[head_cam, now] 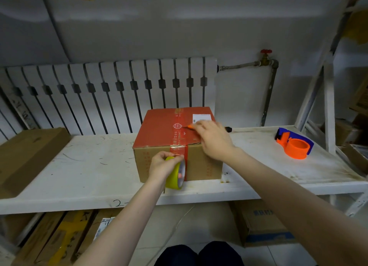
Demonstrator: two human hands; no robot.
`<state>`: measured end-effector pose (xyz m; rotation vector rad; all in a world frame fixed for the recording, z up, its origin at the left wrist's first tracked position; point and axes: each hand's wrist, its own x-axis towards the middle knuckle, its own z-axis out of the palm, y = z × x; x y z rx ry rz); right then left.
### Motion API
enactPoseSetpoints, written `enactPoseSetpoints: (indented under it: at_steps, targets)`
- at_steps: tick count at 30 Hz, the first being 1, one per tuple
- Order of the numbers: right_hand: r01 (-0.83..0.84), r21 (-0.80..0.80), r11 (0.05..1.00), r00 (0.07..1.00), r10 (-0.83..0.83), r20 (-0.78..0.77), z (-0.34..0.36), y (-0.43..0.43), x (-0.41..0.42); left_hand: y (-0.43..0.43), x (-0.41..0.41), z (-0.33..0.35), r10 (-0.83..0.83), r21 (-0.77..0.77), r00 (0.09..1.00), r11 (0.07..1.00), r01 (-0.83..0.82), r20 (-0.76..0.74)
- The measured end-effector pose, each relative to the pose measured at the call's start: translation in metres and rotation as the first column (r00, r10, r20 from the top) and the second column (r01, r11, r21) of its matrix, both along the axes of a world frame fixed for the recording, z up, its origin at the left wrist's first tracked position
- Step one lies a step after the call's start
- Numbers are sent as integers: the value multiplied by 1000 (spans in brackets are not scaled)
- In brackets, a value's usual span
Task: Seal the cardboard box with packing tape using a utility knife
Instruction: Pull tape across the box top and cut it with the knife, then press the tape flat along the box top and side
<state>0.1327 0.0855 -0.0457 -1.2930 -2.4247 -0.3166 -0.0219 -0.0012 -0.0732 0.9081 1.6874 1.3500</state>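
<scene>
A cardboard box (159,126) with a red top stands on the white shelf (79,166), a strip of clear printed tape running down its middle and over the front face. My left hand (162,166) grips a yellow roll of packing tape (176,174) against the box's front side. My right hand (213,138) rests on the box top near the right front corner and holds an orange utility knife (189,126), whose tip points left toward the tape strip. A white label (201,117) sits at the box's far right corner.
An orange and blue tape dispenser (294,143) lies on the shelf to the right. A flat brown carton (27,156) lies at the left. A radiator (111,92) stands behind the shelf. Several boxes are stored under the shelf and on the right rack.
</scene>
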Motion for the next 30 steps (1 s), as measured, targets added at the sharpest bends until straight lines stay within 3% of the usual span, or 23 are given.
enactPoseSetpoints:
  at_steps: [2,4,9,14,22,26,28,30]
  targets:
    - [-172,0,985,985,172,33,-3,-8,-6,4,-1,-4,-7,-24,1000,1000,8,18]
    - [-213,4,977,977,213,33,-12,-10,-11,5,-1,-7,-9,-29,1000,1000,9,25]
    - [-250,80,965,966,254,-41,-30,-7,-12,5,-1,-10,1,-18,997,1000,0,80]
    - [-271,112,956,959,278,-55,-40,-4,-13,5,-6,-9,-18,-68,965,997,37,261]
    - [-238,94,967,956,250,-153,-45,-7,-17,-13,-25,-9,-18,-156,978,986,51,209]
    - [-225,108,968,953,242,-183,-48,-9,-18,-16,-33,0,-29,-102,996,994,38,89]
    - [-219,109,970,952,237,-193,-48,-10,-19,-13,-37,12,-27,-32,993,999,24,-116]
    - [-219,109,970,951,237,-198,-48,-10,-19,-13,-37,29,-10,34,919,999,26,-393]
